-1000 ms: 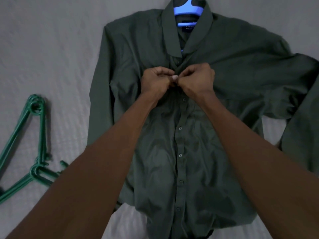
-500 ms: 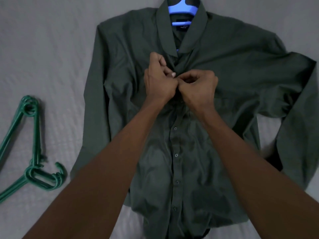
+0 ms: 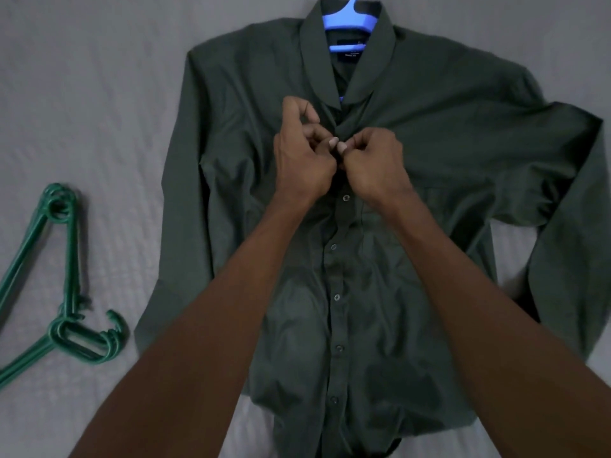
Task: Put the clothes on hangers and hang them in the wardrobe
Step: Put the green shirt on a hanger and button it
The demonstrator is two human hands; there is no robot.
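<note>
Two hands pinch placket | left hand [image 3: 302, 160] | right hand [image 3: 375, 163] | smooth dark-green shirt [image 3: 429, 153]

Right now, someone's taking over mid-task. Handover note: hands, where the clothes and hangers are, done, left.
Left hand: pinches the shirt placket just below the collar.
Right hand: pinches the opposite placket edge; thumbs meet at the top button.
Dark green shirt: flat, front up, on the grey bed sheet; blue hanger already inside the collar, hook out the top.
Green hangers: spare bunch on the sheet, left of the shirt.
Done: hanger inserted, lower buttons look fastened.
Left: finish the top button, hang the shirt in the wardrobe, which is not in view.
</note>
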